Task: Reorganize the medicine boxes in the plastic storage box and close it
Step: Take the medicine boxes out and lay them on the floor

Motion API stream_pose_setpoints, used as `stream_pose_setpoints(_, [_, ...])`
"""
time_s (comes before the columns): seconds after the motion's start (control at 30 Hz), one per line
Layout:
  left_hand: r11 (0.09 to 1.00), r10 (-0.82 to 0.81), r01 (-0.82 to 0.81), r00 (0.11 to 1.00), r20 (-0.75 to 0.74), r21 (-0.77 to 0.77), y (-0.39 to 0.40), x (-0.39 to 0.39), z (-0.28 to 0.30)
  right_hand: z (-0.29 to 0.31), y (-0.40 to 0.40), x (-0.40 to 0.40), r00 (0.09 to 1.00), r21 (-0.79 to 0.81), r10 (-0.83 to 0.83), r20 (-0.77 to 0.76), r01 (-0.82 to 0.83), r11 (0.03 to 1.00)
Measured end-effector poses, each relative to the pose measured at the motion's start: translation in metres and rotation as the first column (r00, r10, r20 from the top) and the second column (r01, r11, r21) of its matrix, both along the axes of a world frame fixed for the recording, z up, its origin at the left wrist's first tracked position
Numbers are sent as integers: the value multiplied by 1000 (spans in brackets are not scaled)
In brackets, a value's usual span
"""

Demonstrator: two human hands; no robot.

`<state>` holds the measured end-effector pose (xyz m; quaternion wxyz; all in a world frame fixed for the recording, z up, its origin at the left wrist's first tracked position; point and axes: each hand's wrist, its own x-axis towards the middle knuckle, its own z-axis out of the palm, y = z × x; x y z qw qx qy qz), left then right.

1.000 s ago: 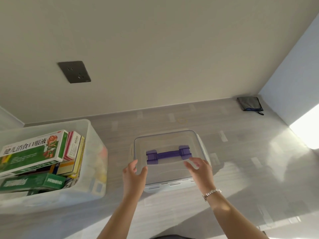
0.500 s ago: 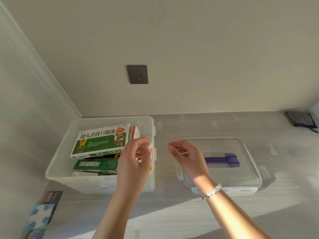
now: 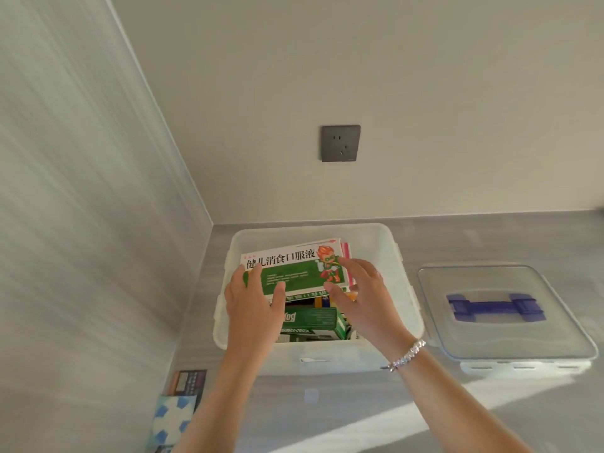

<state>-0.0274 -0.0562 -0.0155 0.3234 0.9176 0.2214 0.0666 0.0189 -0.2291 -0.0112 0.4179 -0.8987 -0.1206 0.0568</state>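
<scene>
Head view: left hand [image 3: 253, 304] and right hand [image 3: 362, 297] both grasping the green box [image 3: 294, 271] atop the pile in the storage box [image 3: 318, 354]; lid [image 3: 503, 313] right of it on the counter [image 3: 327, 403]. Risk: crooked stack blocks lid.

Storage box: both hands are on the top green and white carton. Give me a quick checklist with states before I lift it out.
1. Left hand on the near left edge of the green and white carton: ok.
2. Right hand on its right edge: ok.
3. Firm grip under the carton: cannot tell, fingers lie on top.
4. Storage box open, nothing above it: ok.
5. Lid out of the way, flat on the counter to the right: ok.
6. Other boxes below, such as the dark green box, free of the carton: cannot tell.
</scene>
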Motion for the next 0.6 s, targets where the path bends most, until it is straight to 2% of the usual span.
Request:
stream_pose_setpoints(0.1, [993,-82,69,986,-142,-94,11,9,-8,-8,10,9,995,-134,-83,-59,74,988])
stream_pose_setpoints(0.2, [988,-149,151,942,-302,-16,13,16,-14,-12,15,18,973,-196,-157,-170,123,973])
stream_pose_setpoints(0.3, [975,-199,221,917,-346,26,15,17,-17,-9,20,24,937,-114,-269,-222,249,962])
stream_pose_setpoints(0.43, [985,-170,171,941,-292,-22,19,16,-18,-12,23,21,896,13,-364,-254,379,925])
stream_pose_setpoints(0.6, [986,-166,163,951,-263,-31,18,15,-15,-8,29,15,861,242,-337,-381,445,863])
